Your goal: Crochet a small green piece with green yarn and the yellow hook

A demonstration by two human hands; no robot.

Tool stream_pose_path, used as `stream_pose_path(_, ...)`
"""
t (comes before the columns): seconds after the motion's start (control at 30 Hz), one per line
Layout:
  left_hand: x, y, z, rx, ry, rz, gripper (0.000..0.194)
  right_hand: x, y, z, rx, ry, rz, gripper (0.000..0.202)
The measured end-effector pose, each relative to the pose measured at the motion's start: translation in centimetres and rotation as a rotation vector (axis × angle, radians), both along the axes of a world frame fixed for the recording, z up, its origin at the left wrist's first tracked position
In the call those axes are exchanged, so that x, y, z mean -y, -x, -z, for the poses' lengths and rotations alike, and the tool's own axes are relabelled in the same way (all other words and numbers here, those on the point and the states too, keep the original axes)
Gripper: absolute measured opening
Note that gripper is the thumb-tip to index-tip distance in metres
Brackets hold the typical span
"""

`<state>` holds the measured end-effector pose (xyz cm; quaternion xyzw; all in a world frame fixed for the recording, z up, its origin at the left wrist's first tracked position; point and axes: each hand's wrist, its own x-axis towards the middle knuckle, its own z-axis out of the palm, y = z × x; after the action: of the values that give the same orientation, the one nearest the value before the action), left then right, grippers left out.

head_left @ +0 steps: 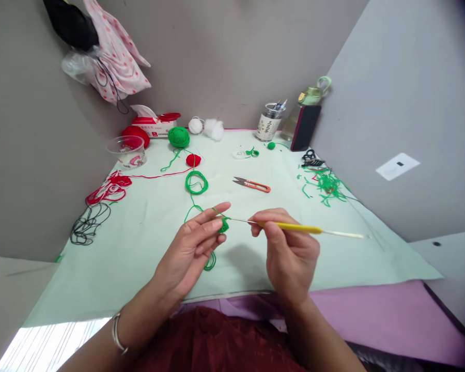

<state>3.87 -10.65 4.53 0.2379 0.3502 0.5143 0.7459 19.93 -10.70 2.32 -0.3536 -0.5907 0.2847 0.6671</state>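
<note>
A small green crocheted piece (224,225) is pinched between the thumb and fingers of the person's left hand (196,243), above the pale green cloth (248,258) covering the table. The right hand (289,253) grips a crochet hook with a yellow handle (294,227) between thumb and fingers, its thin metal shaft reaching the piece. Beyond the hands lie orange-handled thread snips (251,184) and a loose coil of green yarn (196,183). At the back left, a clear plastic tub (127,155) holds small items too unclear to name, and a red-and-white tissue box (155,127) has a white tissue standing out of its top. At the back right, a clear plastic cup with a printed label (268,124) holds several pens (281,105); beside it, a greenish bottle (294,116) is partly hidden by a leaning dark phone (306,128). The hook's tip is hard to make out at the green stitches, and the left fingers cover part of the piece.
</note>
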Motion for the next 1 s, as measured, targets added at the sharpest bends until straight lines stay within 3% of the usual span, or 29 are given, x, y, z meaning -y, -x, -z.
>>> stream_pose_path(0.1, 0.2, 0.1, 0.1, -0.115, -0.077, -0.032, 0.033, -0.1, 0.0, -0.4, -0.097, 0.107, -0.125, 0.018)
stream_pose_path(0.2, 0.6, 0.0, 0.2, -0.225, -0.148, -0.009, 0.034, -0.1, 0.2, -0.5, -0.050, 0.146, -0.133, 0.016)
stream_pose_path(0.33, 0.8, 0.2, 0.3, -0.295, -0.185, 0.027, 0.036, -0.3, 0.0, 0.0, -0.165, 0.222, -0.195, 0.015)
stream_pose_path(0.57, 0.9, 0.5, 0.2, -0.354, -0.206, -0.012, 0.028, -0.6, -0.5, -0.1, -0.218, 0.265, -0.247, 0.020)
stream_pose_path(0.77, 1.0, 0.7, 0.4, -0.384, -0.241, -0.030, 0.025, 0.2, -0.6, -0.6, -0.094, 0.184, -0.177, 0.021)
stream_pose_path(1.0, 1.0, 0.7, 1.0, -0.531, -0.342, -0.143, 0.024, 1.2, -0.5, -1.0, 0.280, -0.112, -0.026, 0.023)
